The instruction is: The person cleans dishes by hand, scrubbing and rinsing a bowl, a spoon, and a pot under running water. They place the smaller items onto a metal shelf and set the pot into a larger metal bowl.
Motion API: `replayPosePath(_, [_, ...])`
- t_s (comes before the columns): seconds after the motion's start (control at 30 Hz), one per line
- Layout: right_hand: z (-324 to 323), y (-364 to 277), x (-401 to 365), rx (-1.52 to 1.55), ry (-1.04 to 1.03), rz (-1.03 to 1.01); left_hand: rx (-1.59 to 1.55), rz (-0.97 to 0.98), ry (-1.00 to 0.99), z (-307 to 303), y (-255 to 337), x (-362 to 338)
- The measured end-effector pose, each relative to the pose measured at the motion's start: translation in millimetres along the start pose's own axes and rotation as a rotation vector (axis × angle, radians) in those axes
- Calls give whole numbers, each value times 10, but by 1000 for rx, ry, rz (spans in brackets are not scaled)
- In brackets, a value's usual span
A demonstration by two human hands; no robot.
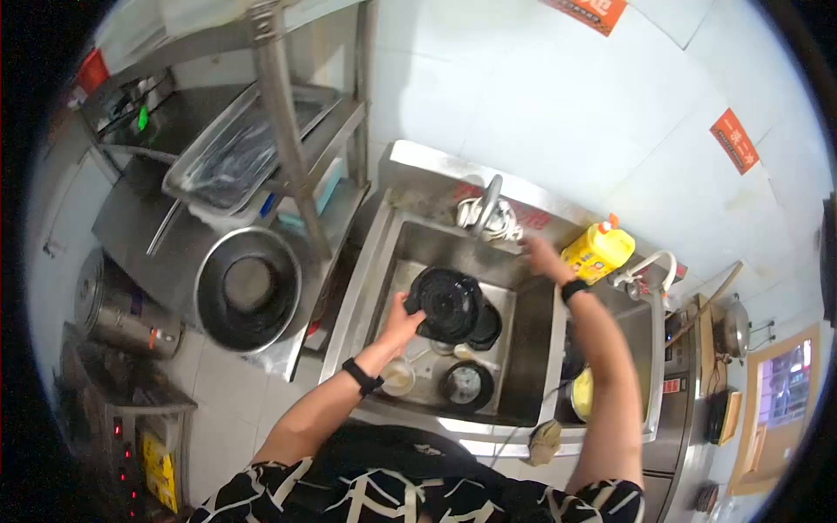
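Observation:
My left hand grips the edge of a round black dish, tilted over the left basin of a steel sink. Behind it, partly covered, sits a second black dish. Lower in the basin are a black bowl with a pale, shiny middle, a pale cup and a light-coloured spoon. My right hand reaches to the back rim, beside a bundled white cloth and the faucet. Its fingers are small and blurred, so I cannot tell their grip.
A yellow jug stands on the sink's back ledge, right of my right hand. The right basin holds something yellow. A brownish scrubber lies at the front rim. To the left, a large metal bowl rests on a steel shelf.

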State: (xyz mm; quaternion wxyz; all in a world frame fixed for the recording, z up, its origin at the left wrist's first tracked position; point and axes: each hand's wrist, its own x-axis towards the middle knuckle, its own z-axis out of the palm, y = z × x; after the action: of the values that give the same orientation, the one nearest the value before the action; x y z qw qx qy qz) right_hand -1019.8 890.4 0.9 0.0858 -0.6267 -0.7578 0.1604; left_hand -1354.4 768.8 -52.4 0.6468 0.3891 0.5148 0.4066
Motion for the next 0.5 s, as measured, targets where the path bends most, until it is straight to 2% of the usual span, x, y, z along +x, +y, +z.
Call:
replayPosePath(0.03, [128, -78, 69, -8, 81, 4, -17, 39, -1, 33, -37, 70])
replayPosePath(0.07, [551, 311, 363, -18, 120, 56, -72, 17, -40, 52, -45, 117])
replayPosePath(0.1, [487, 21, 388, 81, 166, 180, -123, -2, -85, 53, -36, 154])
replayPosePath(0.13, [330, -309, 427, 117, 128, 270, -151, 0, -80, 86, 54, 138])
replayPosePath(0.17, [635, -97, 650, 106, 253, 150, -177, 6, -95, 123, 89, 163])
replayPosePath(0.2, [930, 125, 879, 80, 374, 30, -172, 12, -120, 75, -192, 381])
replayPosePath(0.23, [1302, 401, 1207, -345, 246, -10, -137, 33, -93, 72, -248, 448])
replayPosePath(0.27, [1682, 495, 1510, -525, 267, 48, -194, 69, -154, 54, -307, 521])
replayPosePath(0.3, [929, -333, 1162, -322, 368, 218, -273, -7, -117, 13, -415, 600])
replayPosePath(0.33, [952, -341, 1307, -230, 335, 270, -225, -59, -109, 8, -389, 626])
replayPosePath(0.37, [1117, -315, 1564, -298, 460, 301, -247, -193, -127, 155, -29, 501])
replayPosePath(0.4, [1254, -272, 1748, -360, 571, 311, -274, -172, -118, 85, -258, 662])
replayPosePath(0.43, [1201, -275, 1778, -292, 435, 171, -322, -191, -77, 103, -320, 751])
replayPosePath(0.47, [809, -459, 1557, 101, 259, 201, -235, -208, -81, 165, -215, 718])
replayPosePath(0.5, [1170, -351, 1727, 147, 353, 149, -149, -223, -75, 229, -72, 683])
